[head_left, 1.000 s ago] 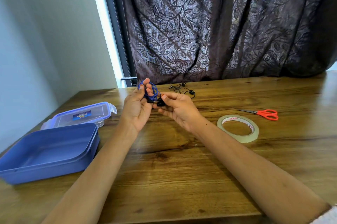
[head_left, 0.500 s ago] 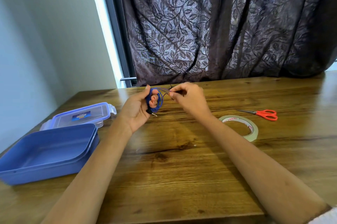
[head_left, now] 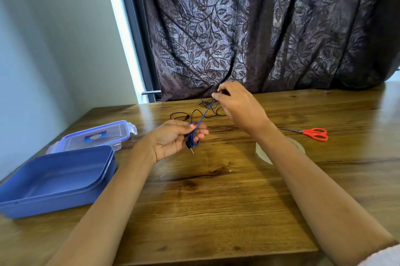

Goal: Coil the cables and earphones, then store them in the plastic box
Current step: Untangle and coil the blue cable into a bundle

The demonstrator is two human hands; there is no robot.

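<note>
- The left hand (head_left: 175, 138) is just to the right of the blue box (head_left: 54, 202), raised a little above the table (head_left: 216, 211) with the palm turned up.
- Its fingers are loosely curled round a few small loops of the blue cable (head_left: 204, 114), and the thumb presses the loops against the fingertips.
- A short end of the cable hangs below this hand and ends in a black plug (head_left: 190, 148) with a metal tip.
- The right hand (head_left: 240, 106) is further right of the box and higher up, near the curtain (head_left: 259, 27).
- Its thumb and forefinger pinch the other end of the blue cable, and its other fingers are bent loosely.
- The cable runs in a nearly straight, taut line from that pinch down to the left hand.
- The black earphones (head_left: 186, 116) lie loose and uncoiled on the table beyond the hands, well to the right of the box.
- The box is open, and its clear lid (head_left: 95, 136) lies just behind it.
- A roll of tape (head_left: 262, 156) is further right, partly hidden by the right forearm.
- The orange scissors (head_left: 315, 133) are furthest from the box.
</note>
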